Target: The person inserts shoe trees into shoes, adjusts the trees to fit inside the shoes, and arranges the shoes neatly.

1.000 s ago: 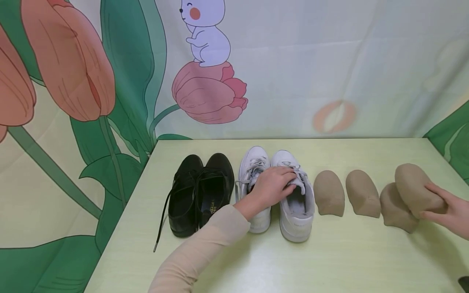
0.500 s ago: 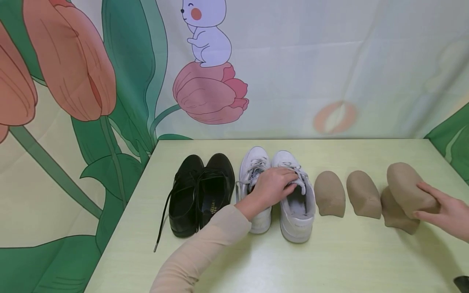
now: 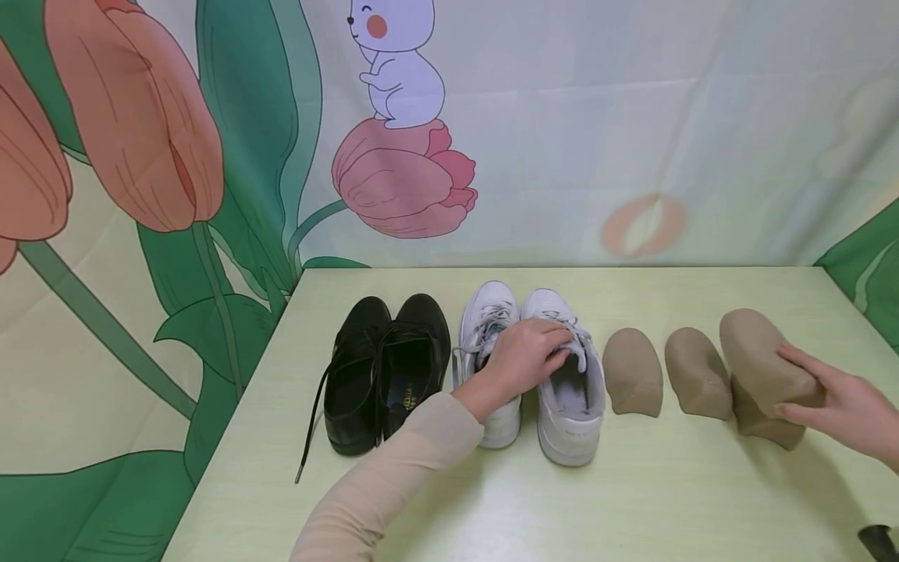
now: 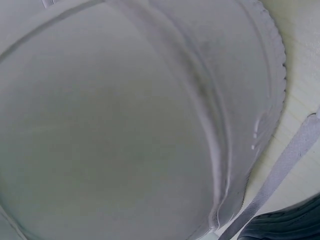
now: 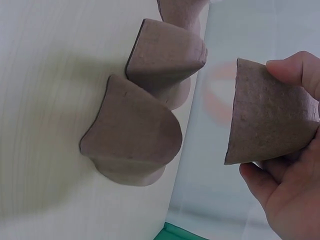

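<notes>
My right hand [image 3: 850, 406] holds a brown cardboard-like shoe insert [image 3: 765, 355] above the table, pinched at its wide end between thumb and fingers. The right wrist view shows the same held insert [image 5: 272, 112] clear of the tabletop. Another shoe insert [image 3: 765, 425] lies partly hidden below it, with two more, a middle one [image 3: 697, 375] and a left one [image 3: 632, 373], beside it. My left hand [image 3: 527, 355] grips the tongue of the right white sneaker [image 3: 570, 429]; its fingertips are partly hidden. The left white sneaker [image 3: 492, 308] lies under that wrist.
A pair of black lace-up shoes [image 3: 357, 390] stands left of the sneakers, one lace trailing onto the pale table [image 3: 632, 499]. A printed cloth [image 3: 562, 156] hangs behind the table. A small dark object [image 3: 878, 540] shows at the lower right edge.
My right hand has moved left with the shoe insert, which now covers more of the insert lying below it. My left hand stays at the white sneaker's tongue.
</notes>
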The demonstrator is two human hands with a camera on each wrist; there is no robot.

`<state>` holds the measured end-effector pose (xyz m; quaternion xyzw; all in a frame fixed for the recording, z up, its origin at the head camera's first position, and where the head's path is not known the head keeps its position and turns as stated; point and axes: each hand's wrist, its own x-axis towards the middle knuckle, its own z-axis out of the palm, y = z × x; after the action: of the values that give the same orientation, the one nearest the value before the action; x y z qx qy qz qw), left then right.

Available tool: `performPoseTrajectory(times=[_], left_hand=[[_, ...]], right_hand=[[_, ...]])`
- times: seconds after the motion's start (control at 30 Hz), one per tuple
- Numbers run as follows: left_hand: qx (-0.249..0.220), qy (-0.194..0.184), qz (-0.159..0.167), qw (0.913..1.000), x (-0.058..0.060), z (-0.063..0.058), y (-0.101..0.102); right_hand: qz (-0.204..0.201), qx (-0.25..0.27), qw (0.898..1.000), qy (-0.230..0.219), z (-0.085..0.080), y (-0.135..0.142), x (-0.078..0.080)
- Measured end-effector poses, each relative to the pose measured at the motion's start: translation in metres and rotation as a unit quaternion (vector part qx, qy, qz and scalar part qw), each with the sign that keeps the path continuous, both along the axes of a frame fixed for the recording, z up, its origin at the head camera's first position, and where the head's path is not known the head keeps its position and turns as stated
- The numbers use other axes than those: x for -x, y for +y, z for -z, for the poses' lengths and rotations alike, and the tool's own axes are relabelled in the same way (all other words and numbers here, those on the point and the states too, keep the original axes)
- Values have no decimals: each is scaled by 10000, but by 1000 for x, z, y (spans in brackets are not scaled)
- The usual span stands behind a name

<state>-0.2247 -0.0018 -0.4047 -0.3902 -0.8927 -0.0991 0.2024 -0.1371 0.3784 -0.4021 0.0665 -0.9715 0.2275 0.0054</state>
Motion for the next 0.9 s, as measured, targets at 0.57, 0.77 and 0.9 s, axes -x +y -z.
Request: performPoseTrajectory(times=[0.57, 0.77, 0.9], left_hand=[[-45, 134, -233, 9996, 3, -1, 4], [-53, 66, -304, 9995, 3, -2, 5], [-48, 40, -326, 9994, 3, -2, 5]], right_hand=[[-463, -23, 9989, 75, -15, -18, 1], [-619, 3, 9977, 275, -15, -23, 1], [-733, 6, 9967, 336, -16, -29, 2]])
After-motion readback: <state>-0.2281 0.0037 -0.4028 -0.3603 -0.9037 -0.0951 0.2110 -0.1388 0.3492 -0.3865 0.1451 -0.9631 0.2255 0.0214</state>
